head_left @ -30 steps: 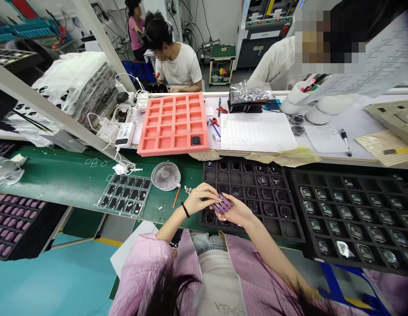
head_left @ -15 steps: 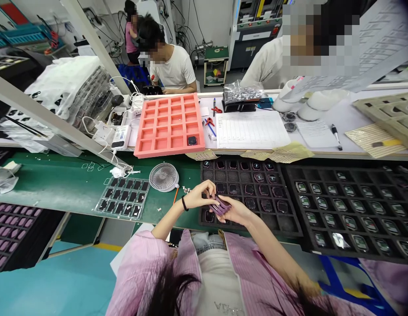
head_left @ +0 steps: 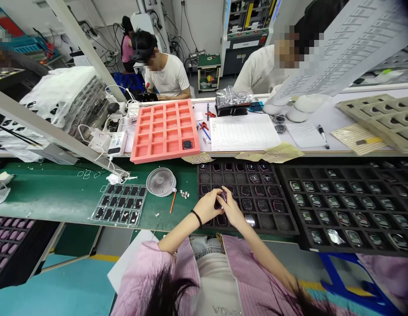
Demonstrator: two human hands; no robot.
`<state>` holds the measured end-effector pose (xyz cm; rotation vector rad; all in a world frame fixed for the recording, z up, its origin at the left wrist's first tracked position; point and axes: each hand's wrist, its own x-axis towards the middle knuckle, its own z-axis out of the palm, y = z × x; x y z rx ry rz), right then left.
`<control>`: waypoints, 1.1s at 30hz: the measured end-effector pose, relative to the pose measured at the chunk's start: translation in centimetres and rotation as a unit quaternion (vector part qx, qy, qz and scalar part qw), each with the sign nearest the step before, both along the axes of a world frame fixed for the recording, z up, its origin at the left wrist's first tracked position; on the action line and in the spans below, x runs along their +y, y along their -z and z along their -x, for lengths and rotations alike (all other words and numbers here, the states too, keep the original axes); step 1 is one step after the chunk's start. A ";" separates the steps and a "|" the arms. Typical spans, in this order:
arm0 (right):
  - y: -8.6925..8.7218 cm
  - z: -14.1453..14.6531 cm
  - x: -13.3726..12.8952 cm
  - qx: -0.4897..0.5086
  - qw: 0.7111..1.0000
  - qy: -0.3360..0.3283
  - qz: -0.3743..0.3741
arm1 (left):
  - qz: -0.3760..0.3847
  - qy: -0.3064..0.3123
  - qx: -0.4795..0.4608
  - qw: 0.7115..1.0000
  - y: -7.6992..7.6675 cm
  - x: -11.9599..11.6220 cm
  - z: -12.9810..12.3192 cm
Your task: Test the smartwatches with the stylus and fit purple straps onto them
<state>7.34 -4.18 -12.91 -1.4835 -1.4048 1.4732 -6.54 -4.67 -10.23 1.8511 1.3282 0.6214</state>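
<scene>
Here the left hand point(head_left: 207, 207) and right hand point(head_left: 231, 212) apparently pinch one dark part point(head_left: 220, 201).

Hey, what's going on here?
A person is holding a small purple part between their left hand and right hand, just above a black compartment tray. Beside it, a larger black tray holds rows of watch-like devices. A co-worker in a white T-shirt sits across the bench.

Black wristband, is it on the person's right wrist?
No, the black wristband is on the wrist of the left hand, while the right hand has none at its wrist.
</scene>
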 end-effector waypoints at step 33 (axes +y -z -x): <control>1.1 -7.6 2.1 0.376 0.896 0.066 0.228 | 0.140 -0.189 -0.332 0.913 1.0 2.3 0.4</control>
